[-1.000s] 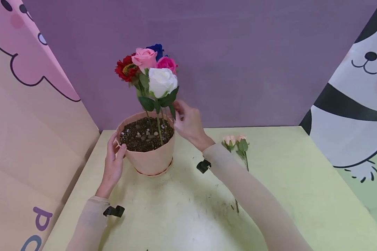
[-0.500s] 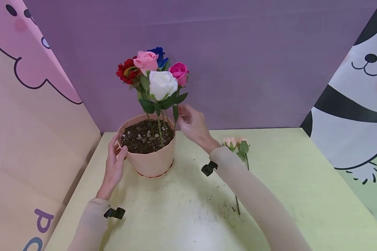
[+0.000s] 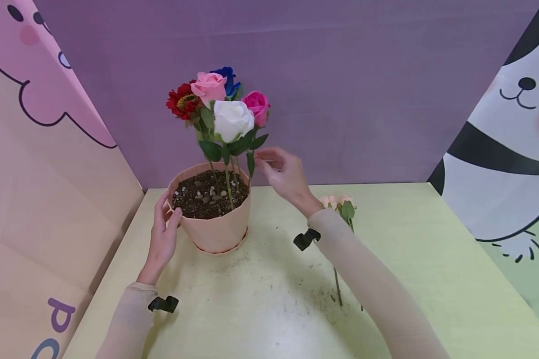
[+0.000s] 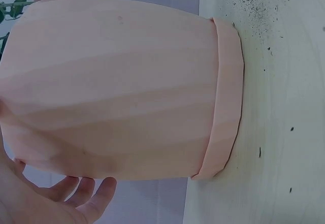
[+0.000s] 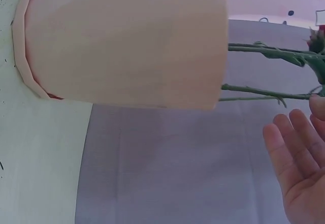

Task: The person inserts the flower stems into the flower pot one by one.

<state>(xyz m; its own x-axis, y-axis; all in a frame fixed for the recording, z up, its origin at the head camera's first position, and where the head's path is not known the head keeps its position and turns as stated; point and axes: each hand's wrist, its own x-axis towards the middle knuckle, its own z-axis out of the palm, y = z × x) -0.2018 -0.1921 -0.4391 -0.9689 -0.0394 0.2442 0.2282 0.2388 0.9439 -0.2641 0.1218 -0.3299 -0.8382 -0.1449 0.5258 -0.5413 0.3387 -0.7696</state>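
A pale pink flowerpot (image 3: 215,233) with dark soil (image 3: 193,192) and small pebbles stands on its saucer, left of the table's middle. My left hand (image 3: 161,239) holds its rim from the left, thumb at the edge and fingers (image 4: 86,193) along the outer wall. Upright in the soil are a white rose (image 3: 233,121), a light pink rose (image 3: 208,87), a blue rose (image 3: 227,80), a magenta rose (image 3: 257,107) and a red flower (image 3: 183,101). My right hand (image 3: 287,177) is beside the magenta rose's stem, its fingers loosely extended and holding nothing.
Peach roses (image 3: 343,202) on long stems lie on the table (image 3: 408,239), partly under the right forearm. Soil crumbs (image 3: 314,294) are scattered in front of the pot. A purple backdrop (image 3: 364,99) rises behind the table's back edge.
The magenta rose has shifted right, out from behind the white one. My right hand has let go of its stem and drawn back rightward. The left hand stays on the pot.
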